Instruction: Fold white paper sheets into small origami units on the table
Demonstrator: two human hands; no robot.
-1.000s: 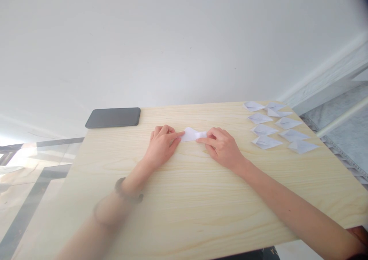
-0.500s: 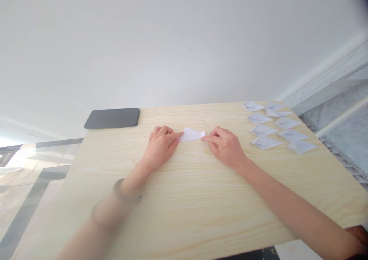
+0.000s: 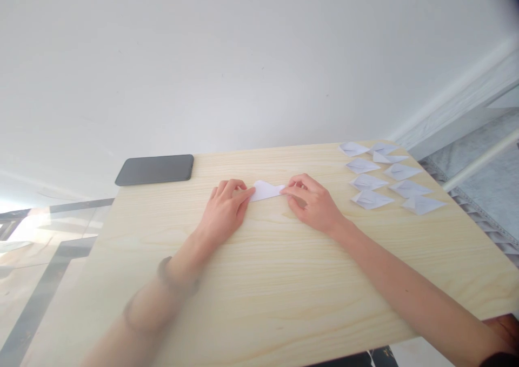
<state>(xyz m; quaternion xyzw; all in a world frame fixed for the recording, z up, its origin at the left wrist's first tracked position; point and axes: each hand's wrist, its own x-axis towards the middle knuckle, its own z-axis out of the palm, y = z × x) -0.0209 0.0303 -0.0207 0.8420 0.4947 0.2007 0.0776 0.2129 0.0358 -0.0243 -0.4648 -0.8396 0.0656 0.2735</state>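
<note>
A small white folded paper (image 3: 266, 190) lies flat on the light wooden table (image 3: 284, 280), between my two hands. My left hand (image 3: 225, 211) rests on the table with its fingers curled and its forefinger pressing the paper's left end. My right hand (image 3: 314, 204) has its fingers pressed together on the paper's right end, pinching that end against the table.
Several folded white paper pieces (image 3: 381, 179) lie in two rows at the table's far right corner. A dark phone (image 3: 155, 169) lies flat at the far left edge. A white wall stands behind the table; floor shows to the left and right.
My right hand has slid left along the paper and now covers its right tip. The view has shifted slightly. My left hand stays on the paper's left end.
</note>
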